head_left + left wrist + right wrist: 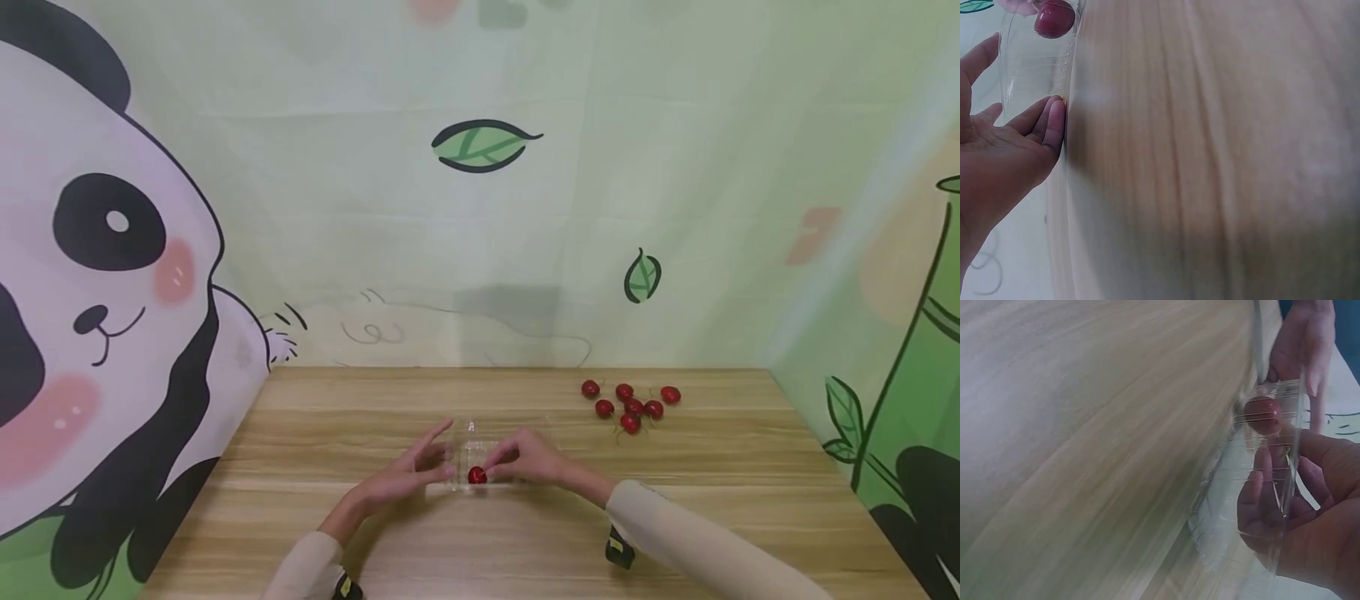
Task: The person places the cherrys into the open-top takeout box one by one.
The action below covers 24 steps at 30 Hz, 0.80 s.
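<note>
A clear plastic box [471, 427] rests on the wooden table, with one red cherry [477, 475] low inside its left part. My right hand [528, 458] reaches into the box from the right. Its thumb and fingertips pinch that cherry at its stem side, as the right wrist view shows through the clear wall. Against the box's left side lies my left hand [408, 469], its fingers extended and the thumb apart. In the left wrist view the fingertips [1054, 119] touch the box's end near the tabletop.
Several more red cherries [633, 407] with stems lie in a loose group on the table [360, 392], behind and to the right of the box. A printed cloth [360, 208] with a panda and leaves hangs behind the table.
</note>
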Each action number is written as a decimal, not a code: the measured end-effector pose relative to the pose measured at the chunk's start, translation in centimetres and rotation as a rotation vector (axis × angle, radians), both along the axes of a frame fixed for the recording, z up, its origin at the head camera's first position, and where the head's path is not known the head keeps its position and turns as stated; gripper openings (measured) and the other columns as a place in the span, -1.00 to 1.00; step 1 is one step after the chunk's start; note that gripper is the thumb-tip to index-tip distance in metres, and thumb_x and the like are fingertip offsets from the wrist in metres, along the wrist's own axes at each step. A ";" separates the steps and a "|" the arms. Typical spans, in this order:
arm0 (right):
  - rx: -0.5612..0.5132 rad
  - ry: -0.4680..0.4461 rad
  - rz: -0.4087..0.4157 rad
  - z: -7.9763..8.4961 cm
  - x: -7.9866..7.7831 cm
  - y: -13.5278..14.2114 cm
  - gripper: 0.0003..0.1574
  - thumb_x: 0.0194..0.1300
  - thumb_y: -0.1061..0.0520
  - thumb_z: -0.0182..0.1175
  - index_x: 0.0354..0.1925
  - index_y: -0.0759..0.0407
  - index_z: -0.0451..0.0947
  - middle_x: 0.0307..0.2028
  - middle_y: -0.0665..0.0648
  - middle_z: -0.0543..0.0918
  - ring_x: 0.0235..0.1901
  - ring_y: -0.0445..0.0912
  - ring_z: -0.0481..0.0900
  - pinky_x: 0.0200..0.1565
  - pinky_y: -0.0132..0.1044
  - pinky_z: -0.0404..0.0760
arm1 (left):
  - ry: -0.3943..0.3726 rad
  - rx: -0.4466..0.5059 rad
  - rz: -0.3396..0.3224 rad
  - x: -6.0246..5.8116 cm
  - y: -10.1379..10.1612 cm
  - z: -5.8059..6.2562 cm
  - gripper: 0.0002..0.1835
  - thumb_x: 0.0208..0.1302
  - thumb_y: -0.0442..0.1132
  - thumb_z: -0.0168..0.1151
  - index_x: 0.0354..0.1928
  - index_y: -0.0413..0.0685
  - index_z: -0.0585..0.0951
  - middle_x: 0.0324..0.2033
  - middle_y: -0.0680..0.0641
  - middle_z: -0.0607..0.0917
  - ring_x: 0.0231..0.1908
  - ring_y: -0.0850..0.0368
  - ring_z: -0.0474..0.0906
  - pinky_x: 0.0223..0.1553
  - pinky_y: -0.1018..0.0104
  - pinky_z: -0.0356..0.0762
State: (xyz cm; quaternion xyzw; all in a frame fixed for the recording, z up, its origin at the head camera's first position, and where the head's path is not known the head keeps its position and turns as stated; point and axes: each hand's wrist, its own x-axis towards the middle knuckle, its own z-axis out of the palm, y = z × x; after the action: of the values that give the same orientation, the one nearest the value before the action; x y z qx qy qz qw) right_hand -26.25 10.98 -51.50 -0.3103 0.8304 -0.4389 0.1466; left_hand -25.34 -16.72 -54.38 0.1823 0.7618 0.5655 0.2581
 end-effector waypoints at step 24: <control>0.005 0.064 -0.101 2.3 0.9 4.7 -0.69 0.42 0.14 0.27 -0.04 0.35 0.73 -0.04 0.24 0.80 -0.09 -0.15 0.72 -0.05 -0.45 0.65 | -0.001 0.010 0.006 0.1 0.1 0.0 -0.11 0.49 -0.07 0.19 0.65 0.29 -0.12 0.55 -0.36 0.17 0.54 -0.36 0.09 0.48 -0.46 0.03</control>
State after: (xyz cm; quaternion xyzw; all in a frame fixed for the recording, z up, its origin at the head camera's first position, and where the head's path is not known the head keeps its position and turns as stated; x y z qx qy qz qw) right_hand -25.36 15.65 -49.18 -0.2814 0.8504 -0.4334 0.0986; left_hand -25.20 -16.63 -54.34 0.1810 0.7595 0.5702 0.2556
